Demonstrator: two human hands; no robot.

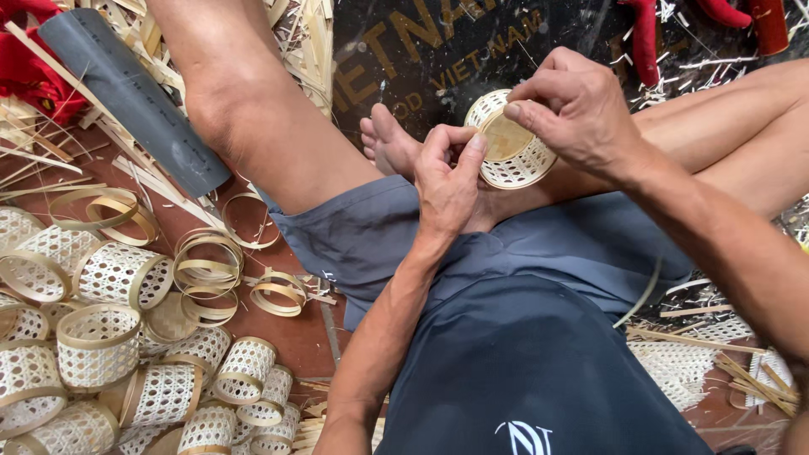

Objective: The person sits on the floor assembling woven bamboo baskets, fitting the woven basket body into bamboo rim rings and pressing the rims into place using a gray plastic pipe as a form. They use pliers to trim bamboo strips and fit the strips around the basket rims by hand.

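Lap: our dark blue shorts (539, 354) fill the bottom of the view, white logo near the lower edge; we sit cross-legged on the floor.
Left hand: our left hand (447, 181) is up over the lap, thumb and forefinger pinched narrow on the near-left rim of the small woven basket (511, 139).
Right hand: our right hand (573, 105) comes over from the upper right, fingers curled across the top rim, forefinger tip pressed on the edge; a closed grip on the basket.
Basket position: held in the air between both hands, above our crossed ankles, just beside our bare foot (386, 139).
Basket look: small round cylinder, tilted so its opening faces us; pale open lattice weave on the wall, white-cream strands; smooth tan bamboo disc inside as the bottom; thin band at the rim.
Left floor: pile of finished woven baskets (101, 345), same lattice, with tan bamboo rims, lying on their sides and upright.
Loose rings: bamboo hoops (206, 265) scattered on the red-brown floor, just beside the pile.
Pipe: grey plastic tube (131, 97) lying at a slant at upper left, on bamboo strips (50, 160).
Right floor: more strips and a flat piece of lattice weave (674, 358) near our right knee.
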